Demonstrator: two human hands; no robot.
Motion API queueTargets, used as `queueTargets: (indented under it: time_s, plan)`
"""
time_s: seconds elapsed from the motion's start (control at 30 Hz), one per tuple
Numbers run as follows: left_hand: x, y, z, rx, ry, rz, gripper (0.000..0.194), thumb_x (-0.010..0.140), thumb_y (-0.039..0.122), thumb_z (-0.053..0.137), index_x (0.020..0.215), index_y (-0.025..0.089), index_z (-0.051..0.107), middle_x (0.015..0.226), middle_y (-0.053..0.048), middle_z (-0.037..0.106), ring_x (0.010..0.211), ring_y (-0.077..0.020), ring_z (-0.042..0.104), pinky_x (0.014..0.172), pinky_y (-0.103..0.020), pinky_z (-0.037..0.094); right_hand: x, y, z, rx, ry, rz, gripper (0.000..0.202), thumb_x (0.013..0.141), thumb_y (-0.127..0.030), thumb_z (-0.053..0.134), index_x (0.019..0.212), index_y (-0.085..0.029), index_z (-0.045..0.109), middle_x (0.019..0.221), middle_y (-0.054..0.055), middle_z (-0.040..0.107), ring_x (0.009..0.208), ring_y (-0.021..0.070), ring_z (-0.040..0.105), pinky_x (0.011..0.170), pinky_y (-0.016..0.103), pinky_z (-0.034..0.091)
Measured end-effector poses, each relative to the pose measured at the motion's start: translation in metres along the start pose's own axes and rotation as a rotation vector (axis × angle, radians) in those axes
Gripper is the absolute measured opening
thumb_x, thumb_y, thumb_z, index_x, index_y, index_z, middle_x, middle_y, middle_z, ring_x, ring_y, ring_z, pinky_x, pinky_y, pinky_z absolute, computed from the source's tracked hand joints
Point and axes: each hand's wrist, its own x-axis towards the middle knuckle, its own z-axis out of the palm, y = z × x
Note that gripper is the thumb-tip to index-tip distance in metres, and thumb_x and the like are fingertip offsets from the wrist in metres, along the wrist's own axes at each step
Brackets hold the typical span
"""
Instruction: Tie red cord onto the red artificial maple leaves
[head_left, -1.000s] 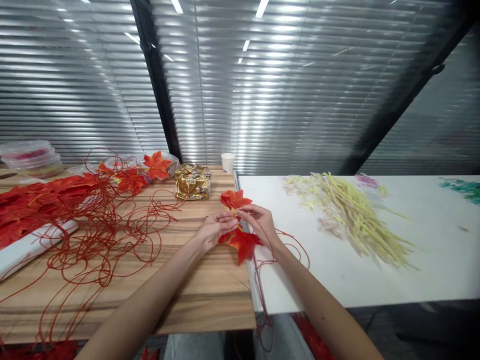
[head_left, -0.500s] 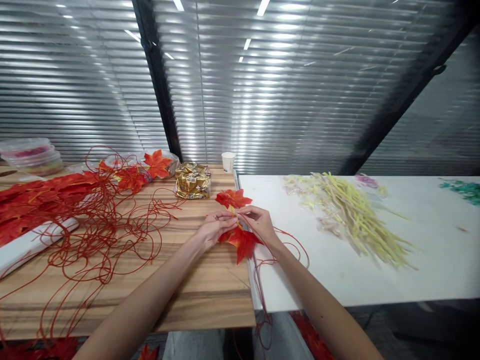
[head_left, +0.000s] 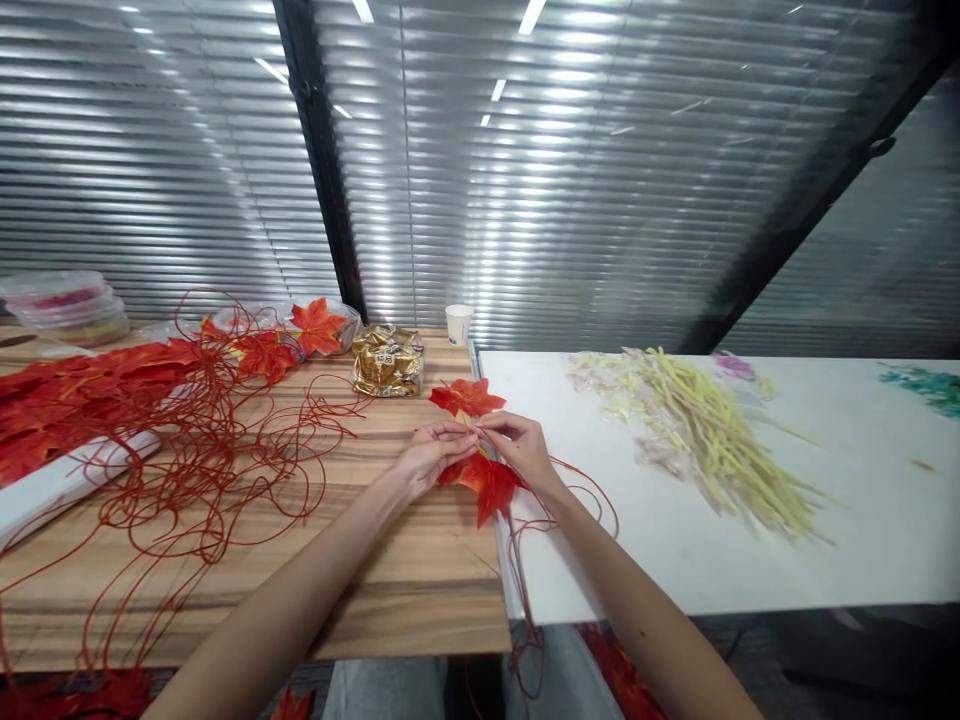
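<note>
My left hand (head_left: 437,455) and my right hand (head_left: 519,446) meet above the edge of the wooden table, fingertips pinched together on the yellow stems of artificial maple leaves. One red-orange maple leaf (head_left: 466,396) points away beyond my fingers. Another red maple leaf (head_left: 489,488) hangs on the near side, below my hands. A thin red cord (head_left: 592,492) trails from beneath my right hand over the white table and down past its edge. My fingers hide the exact spot where stems and cord come together.
A tangle of red cord (head_left: 202,470) and piled maple leaves (head_left: 82,395) cover the left of the wooden table, beside a white roll (head_left: 75,485). Farther back are a gold wrapped package (head_left: 388,362) and a paper cup (head_left: 458,325). Yellow strips (head_left: 712,430) lie on the white table.
Both hands stay pinched at the stems with almost no movement. The view has shifted very slightly.
</note>
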Motion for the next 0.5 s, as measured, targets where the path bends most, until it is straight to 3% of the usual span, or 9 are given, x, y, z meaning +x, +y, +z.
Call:
queueTargets:
  time_s: [0.17, 0.5]
  plan:
    - [-0.0021, 0.0014, 0.0016, 0.004, 0.013, -0.012, 0.018, 0.060, -0.006, 0.065, 0.067, 0.009, 0.057, 0.060, -0.002, 0.064, 0.055, -0.0087, 0.061, 0.056, -0.015, 0.051, 0.0010, -0.0006, -0.0008, 0.011, -0.035, 0.031, 0.009, 0.073, -0.025, 0.063, 0.076, -0.019, 0.068, 0.084, 0.005, 0.068, 0.081, 0.0191, 0.062, 0.077, 0.033, 0.048]
    - [-0.0030, 0.0026, 0.0013, 0.018, -0.001, -0.017, 0.017, 0.059, -0.005, 0.066, 0.065, 0.009, 0.057, 0.060, -0.003, 0.063, 0.056, -0.0089, 0.061, 0.060, -0.017, 0.050, 0.0008, -0.0019, 0.0018, 0.079, -0.019, 0.081, 0.012, 0.069, -0.031, 0.067, 0.074, -0.020, 0.067, 0.079, 0.004, 0.068, 0.076, 0.0185, 0.063, 0.072, 0.032, 0.050]
